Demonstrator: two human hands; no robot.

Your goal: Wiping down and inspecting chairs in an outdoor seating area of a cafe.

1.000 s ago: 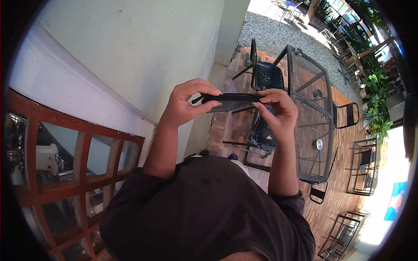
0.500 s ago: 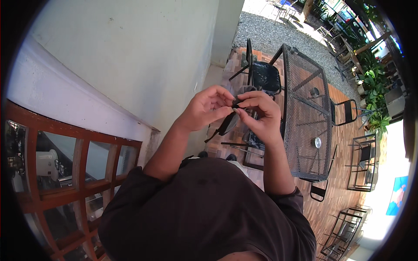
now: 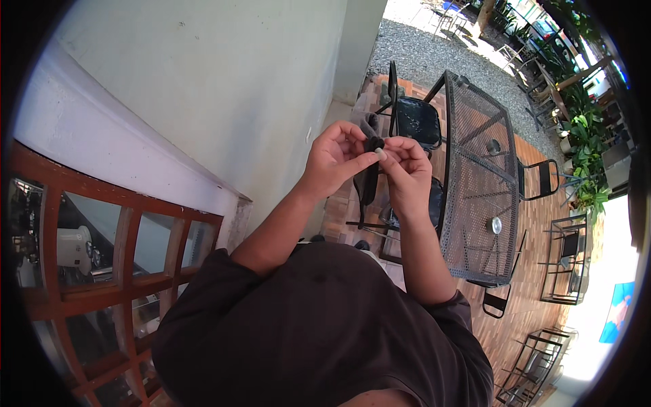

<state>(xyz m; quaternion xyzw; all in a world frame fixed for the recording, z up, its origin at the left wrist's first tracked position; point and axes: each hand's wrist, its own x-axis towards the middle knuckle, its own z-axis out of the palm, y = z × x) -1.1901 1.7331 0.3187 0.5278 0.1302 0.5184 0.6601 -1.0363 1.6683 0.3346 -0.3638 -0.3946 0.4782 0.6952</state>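
Observation:
Out in front of my chest I hold a dark grey and black cloth item with a strap-like band; its exact kind is not clear. My left hand pinches its upper part between thumb and curled fingers. Close against it, my right hand pinches the same part from the other side, so the two thumbs nearly meet. A narrow black length hangs below the fingers, and a greyer portion rises above them. The fingers hide the spot being gripped.
On the right stands a black metal mesh table, bearing a round metal ashtray. A black chair stands beside it. To the left are a pale wall and a brown-framed glass window. Gravel lies beyond the tiled floor.
Both hands have risen slightly and turned, with the cloth item between them. Its hanging part now drops more steeply, and the right fingers have curled in more.

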